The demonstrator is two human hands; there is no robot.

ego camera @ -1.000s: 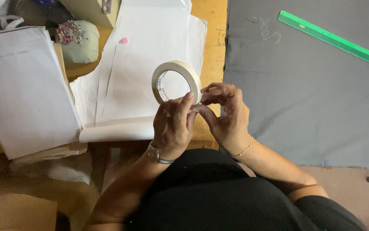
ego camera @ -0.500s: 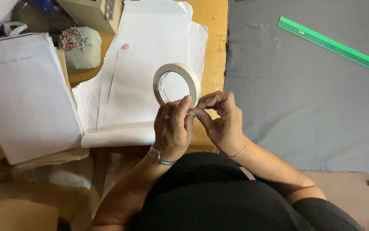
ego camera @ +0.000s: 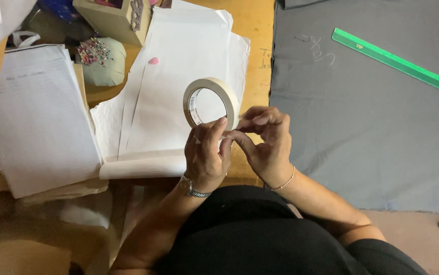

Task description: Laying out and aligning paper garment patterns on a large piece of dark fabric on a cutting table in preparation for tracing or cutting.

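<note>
Above white paper (ego camera: 179,97) | left hand (ego camera: 207,155) grips tape roll (ego camera: 212,104) | right hand (ego camera: 265,142) apparently pinches tape edge

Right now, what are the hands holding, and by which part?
The cream ring-shaped roll of masking tape: the left hand grips its lower rim, and the right hand pinches at the rim's lower right edge.

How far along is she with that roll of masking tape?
Early. The tape roll is up in the left hand, and the right hand picks at its edge. No strip is pulled free yet. No tape shows on the white paper sheets or the grey fabric.
</note>
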